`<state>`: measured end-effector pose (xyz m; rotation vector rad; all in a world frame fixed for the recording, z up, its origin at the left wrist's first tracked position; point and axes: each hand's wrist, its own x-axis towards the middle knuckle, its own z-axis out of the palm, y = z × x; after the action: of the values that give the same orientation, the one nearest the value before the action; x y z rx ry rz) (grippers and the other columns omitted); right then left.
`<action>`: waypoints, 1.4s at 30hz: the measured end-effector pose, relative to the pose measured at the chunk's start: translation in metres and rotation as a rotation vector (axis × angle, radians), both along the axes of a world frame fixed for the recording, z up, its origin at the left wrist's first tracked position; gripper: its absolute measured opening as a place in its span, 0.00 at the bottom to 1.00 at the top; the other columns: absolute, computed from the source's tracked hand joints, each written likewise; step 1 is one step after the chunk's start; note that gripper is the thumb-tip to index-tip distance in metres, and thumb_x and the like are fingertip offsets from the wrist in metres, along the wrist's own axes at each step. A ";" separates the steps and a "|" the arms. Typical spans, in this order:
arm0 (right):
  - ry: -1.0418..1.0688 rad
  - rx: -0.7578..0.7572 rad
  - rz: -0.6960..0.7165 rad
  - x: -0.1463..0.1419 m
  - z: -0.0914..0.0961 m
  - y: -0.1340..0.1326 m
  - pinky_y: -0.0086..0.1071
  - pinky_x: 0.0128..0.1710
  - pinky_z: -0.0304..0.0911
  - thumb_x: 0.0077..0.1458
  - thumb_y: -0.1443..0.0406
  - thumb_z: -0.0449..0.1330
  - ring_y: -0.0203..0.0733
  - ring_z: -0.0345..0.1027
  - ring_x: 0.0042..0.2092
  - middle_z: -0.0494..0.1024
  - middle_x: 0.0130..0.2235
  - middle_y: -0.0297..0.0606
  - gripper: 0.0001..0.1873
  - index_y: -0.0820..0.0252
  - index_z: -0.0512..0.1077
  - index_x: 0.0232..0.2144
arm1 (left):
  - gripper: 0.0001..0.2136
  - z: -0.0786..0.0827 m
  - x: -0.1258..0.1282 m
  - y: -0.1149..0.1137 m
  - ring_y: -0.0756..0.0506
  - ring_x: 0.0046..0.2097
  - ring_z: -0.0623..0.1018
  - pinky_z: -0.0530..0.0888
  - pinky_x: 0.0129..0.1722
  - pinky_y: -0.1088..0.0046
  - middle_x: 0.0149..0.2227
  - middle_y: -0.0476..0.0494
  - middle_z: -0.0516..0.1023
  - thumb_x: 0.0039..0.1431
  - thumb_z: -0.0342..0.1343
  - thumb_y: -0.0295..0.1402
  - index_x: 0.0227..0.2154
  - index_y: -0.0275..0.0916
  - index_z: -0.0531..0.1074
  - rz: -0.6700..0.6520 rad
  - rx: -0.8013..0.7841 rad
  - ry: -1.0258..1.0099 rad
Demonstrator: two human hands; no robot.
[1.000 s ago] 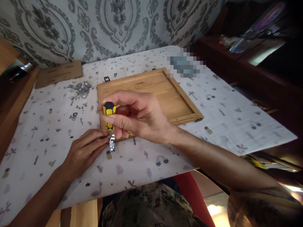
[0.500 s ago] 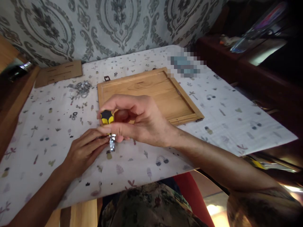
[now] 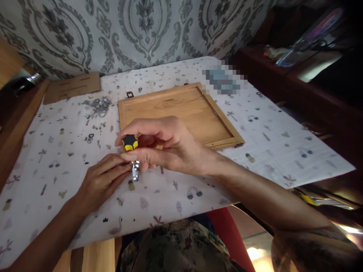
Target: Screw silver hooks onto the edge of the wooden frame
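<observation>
My right hand (image 3: 172, 145) pinches the black and yellow handle of a screwdriver (image 3: 130, 142) between thumb and fingers, with its end facing up. Below the thumb, a small shiny metal fitting (image 3: 135, 172) shows partly; its exact kind is hard to make out. My left hand (image 3: 104, 179) has its fingers closed together at the fitting's left side, touching the right thumb. The screwdriver's shaft and tip are hidden by the hands. Behind them lies a framed wooden panel (image 3: 176, 107), partly covered by my right hand.
A heap of shiny metal parts (image 3: 100, 105) lies back left, with small loose pieces (image 3: 99, 126) in front. A cardboard sheet (image 3: 72, 87) lies farther back. A dark brown latch piece (image 3: 129, 94) sits by the panel's back edge. A patterned white cloth (image 3: 272, 151) covers the table.
The screwdriver handle has turned slightly in my right fingers. The hands and metal fitting stay almost in place, while the whole view has shifted a little.
</observation>
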<state>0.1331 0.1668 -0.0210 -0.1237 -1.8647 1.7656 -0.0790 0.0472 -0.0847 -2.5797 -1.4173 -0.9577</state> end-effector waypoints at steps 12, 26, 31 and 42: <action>0.056 -0.032 -0.054 -0.007 -0.007 0.002 0.24 0.24 0.66 0.53 0.56 0.70 0.32 0.65 0.27 0.72 0.28 0.28 0.14 0.54 0.70 0.36 | 0.10 0.000 0.001 0.000 0.46 0.48 0.81 0.83 0.46 0.67 0.47 0.46 0.80 0.68 0.56 0.25 0.49 0.43 0.73 -0.011 -0.009 -0.003; 0.139 -0.205 0.033 -0.013 -0.009 0.001 0.21 0.22 0.64 0.50 0.60 0.73 0.27 0.64 0.24 0.72 0.28 0.25 0.18 0.56 0.67 0.32 | 0.09 -0.002 -0.001 -0.001 0.46 0.47 0.81 0.83 0.45 0.68 0.45 0.44 0.80 0.68 0.56 0.25 0.48 0.42 0.75 -0.007 -0.027 -0.014; 0.062 -0.171 0.095 -0.007 -0.006 0.003 0.24 0.29 0.70 0.59 0.65 0.65 0.29 0.68 0.28 0.73 0.32 0.28 0.13 0.56 0.72 0.47 | 0.11 -0.001 0.001 0.000 0.46 0.47 0.81 0.83 0.45 0.67 0.45 0.45 0.80 0.67 0.58 0.24 0.48 0.44 0.76 -0.016 -0.053 -0.077; 0.154 -0.190 0.018 -0.016 -0.011 -0.002 0.18 0.23 0.65 0.53 0.61 0.71 0.24 0.64 0.23 0.72 0.29 0.24 0.16 0.57 0.66 0.35 | 0.10 -0.002 0.001 0.001 0.45 0.48 0.81 0.83 0.45 0.66 0.45 0.45 0.80 0.69 0.56 0.27 0.49 0.44 0.73 -0.014 -0.028 -0.046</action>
<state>0.1167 0.1651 -0.0323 -0.0410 -1.5934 1.9061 -0.0781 0.0478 -0.0863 -2.6078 -1.4354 -1.0132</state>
